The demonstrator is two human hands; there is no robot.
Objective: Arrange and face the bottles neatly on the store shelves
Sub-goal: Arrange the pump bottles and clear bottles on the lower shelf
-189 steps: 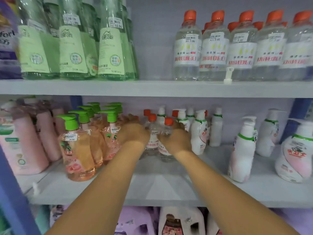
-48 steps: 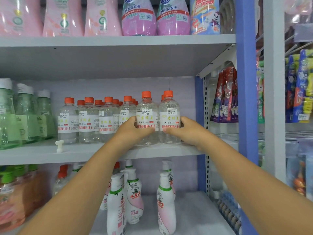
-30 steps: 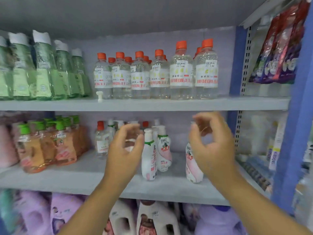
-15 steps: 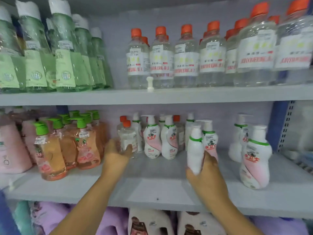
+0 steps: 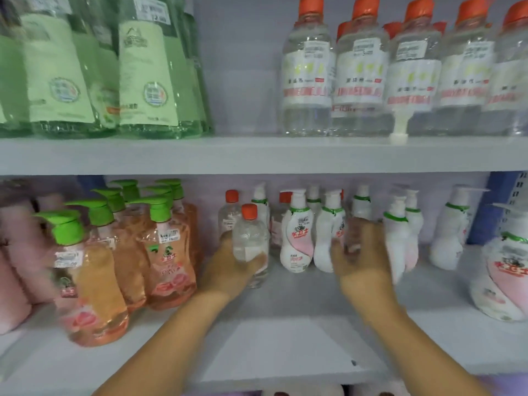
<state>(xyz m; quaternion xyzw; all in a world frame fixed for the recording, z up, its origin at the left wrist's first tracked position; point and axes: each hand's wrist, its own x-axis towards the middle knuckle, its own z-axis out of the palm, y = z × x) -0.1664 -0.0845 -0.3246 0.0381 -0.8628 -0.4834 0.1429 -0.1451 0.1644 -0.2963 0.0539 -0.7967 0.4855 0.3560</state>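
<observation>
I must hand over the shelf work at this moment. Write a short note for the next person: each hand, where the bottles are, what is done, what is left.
Left hand: grips a small clear bottle with an orange cap, at the lower shelf.
Right hand: blurred, at a white pump bottle; grip unclear.
Done: the clear bottles on the upper shelf stand in a row, labels forward.
Left: more small orange-capped bottles stand among the white pump bottles; sort them and face the labels.

one head-worn view, close up, facing straight into the lower shelf (image 5: 257,347).
</observation>
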